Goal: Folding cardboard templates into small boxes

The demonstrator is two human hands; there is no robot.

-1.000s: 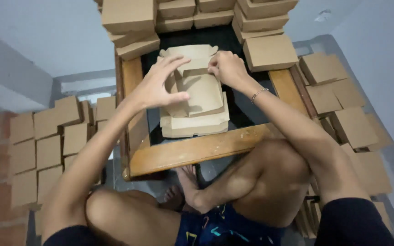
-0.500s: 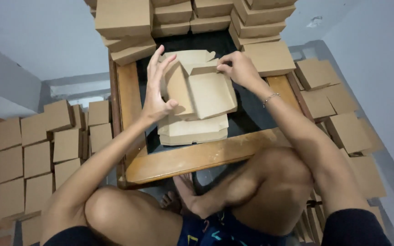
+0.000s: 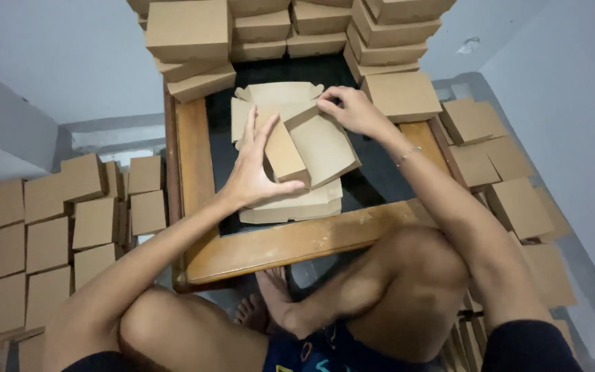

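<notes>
Cardboard: brown box blank (image 3: 311,141) at frame centre, on the flat stack (image 3: 290,203) on the dark surface (image 3: 380,182).
Left hand (image 3: 253,169): fingers spread, palm pressing a side wall up; half a second ago it was pressed against a taller raised panel.
Right hand (image 3: 349,109): pinching the far corner flap, as before.
Change: side wall now folded lower, box taking shape.
Around: finished boxes (image 3: 194,34) piled at top, more on the floor (image 3: 49,227) left and right.
</notes>
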